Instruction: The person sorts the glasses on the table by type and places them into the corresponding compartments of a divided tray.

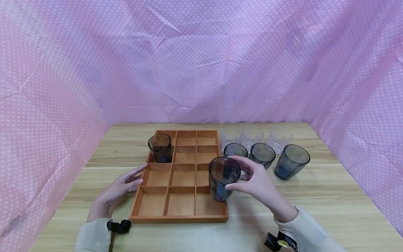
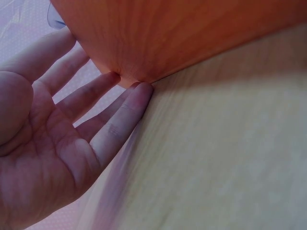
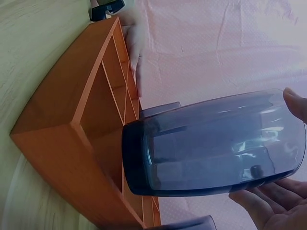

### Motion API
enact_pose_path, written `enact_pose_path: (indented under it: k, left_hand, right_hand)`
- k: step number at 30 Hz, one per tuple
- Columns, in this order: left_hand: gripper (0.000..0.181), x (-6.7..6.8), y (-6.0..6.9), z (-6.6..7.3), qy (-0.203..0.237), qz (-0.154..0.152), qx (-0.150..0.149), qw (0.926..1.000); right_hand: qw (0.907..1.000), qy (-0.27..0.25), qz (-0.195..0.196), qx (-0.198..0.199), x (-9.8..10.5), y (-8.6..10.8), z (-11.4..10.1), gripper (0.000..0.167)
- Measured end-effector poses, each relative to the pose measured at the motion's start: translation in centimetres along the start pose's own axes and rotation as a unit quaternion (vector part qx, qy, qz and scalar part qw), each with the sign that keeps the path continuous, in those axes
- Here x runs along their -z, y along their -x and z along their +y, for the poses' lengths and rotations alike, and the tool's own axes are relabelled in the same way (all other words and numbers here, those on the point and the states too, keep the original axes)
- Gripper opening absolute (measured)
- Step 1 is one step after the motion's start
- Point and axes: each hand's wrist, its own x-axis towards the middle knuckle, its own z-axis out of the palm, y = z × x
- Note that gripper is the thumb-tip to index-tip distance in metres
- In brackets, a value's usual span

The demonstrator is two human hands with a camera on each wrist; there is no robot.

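In the head view my right hand pinches a dark grey drinking glass near its rim, thumb on one side and fingers on the other. The glass is upright, slightly tilted, above the right column of a wooden compartment tray. The right wrist view shows the glass's thick base over the tray's edge. My left hand touches the tray's left side with extended fingers; the left wrist view shows those fingertips against its wooden wall. Another dark glass stands in the tray's left column, toward the back.
Right of the tray stand three more dark glasses, the outermost leaning in view. Behind them are three clear glasses, one at the right end. A pink dotted cloth hangs around the wooden table.
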Motion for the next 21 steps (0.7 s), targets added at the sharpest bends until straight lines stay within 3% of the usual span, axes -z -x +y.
enact_pose_path:
  k: [21]
  left_hand:
    - [0.061,0.0,0.0,0.0,-0.008,0.011,0.01,0.9999]
  right_hand:
    - [0.9988,0.047,-0.011,-0.011,-2.3,-2.6,-0.1,0.072]
